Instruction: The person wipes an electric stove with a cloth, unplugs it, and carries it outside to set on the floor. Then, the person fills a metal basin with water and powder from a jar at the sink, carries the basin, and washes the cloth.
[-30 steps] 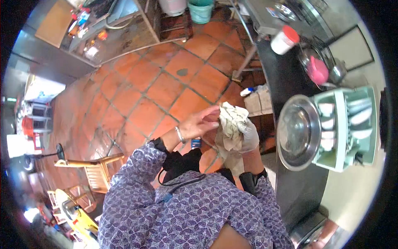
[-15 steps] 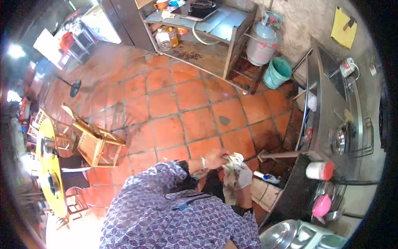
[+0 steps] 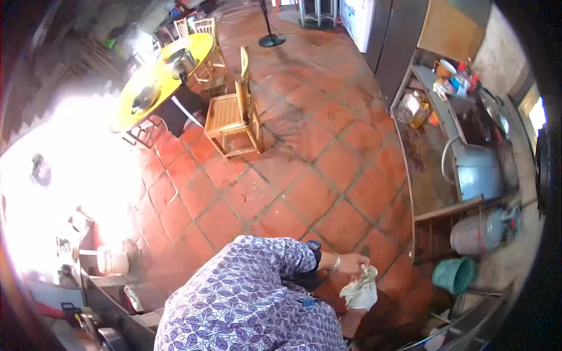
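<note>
A crumpled off-white cloth (image 3: 358, 286) hangs in front of my body at the lower right. My left hand (image 3: 352, 264), with a bracelet at its wrist, pinches the cloth's upper edge between closed fingers. Just below, my right hand (image 3: 353, 316) meets the cloth from underneath; white material covers its fingers, and I cannot make out whether this is the cloth or a glove. Both hands are close together over the tiled floor (image 3: 304, 193).
A bamboo chair (image 3: 225, 114) stands beside a yellow table (image 3: 190, 44) with pots. At right are a low counter (image 3: 430, 169), a gas cylinder (image 3: 477, 231) and a green bucket (image 3: 453, 275). A black fan base (image 3: 271, 41) stands farther back.
The view has swung left, so the table and chair show more fully and the counter sits farther right. My hands remain together at the cloth.
</note>
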`<state>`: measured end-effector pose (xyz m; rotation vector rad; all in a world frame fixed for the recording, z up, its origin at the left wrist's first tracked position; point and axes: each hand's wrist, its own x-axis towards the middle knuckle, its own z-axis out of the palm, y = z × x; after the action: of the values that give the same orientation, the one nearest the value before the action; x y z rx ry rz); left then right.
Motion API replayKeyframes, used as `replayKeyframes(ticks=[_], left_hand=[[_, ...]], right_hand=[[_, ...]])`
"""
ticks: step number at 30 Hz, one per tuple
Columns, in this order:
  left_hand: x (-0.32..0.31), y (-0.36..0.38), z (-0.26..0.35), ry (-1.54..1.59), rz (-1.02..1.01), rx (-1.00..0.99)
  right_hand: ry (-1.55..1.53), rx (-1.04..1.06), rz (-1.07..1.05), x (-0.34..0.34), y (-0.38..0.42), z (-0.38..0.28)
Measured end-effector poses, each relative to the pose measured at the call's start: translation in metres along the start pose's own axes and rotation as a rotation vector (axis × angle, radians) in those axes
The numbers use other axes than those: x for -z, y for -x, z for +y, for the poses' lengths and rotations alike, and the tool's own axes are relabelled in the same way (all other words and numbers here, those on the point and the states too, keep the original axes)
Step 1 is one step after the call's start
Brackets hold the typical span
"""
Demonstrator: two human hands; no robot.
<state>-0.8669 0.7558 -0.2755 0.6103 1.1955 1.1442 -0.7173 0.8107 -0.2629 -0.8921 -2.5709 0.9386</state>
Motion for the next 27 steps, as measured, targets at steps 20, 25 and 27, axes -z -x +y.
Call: replayKeyframes(ticks=[20, 25, 27], left_hand=[[0.112, 0.034, 0.042, 0.171, 0.394, 0.148], [0.094, 0.054, 0.023, 0.144, 0.607, 0.089], [0.087, 0.058, 0.01, 0.156, 0.626, 0.083]], right_hand=[[-1.421, -0.563, -0.604, -0.075, -0.134, -0.051], [-1.12, -0.462, -0.771, -0.075, -0.115, -0.063], [-1.067, -0.365, -0.651, -0.103, -0.106, -0.033]])
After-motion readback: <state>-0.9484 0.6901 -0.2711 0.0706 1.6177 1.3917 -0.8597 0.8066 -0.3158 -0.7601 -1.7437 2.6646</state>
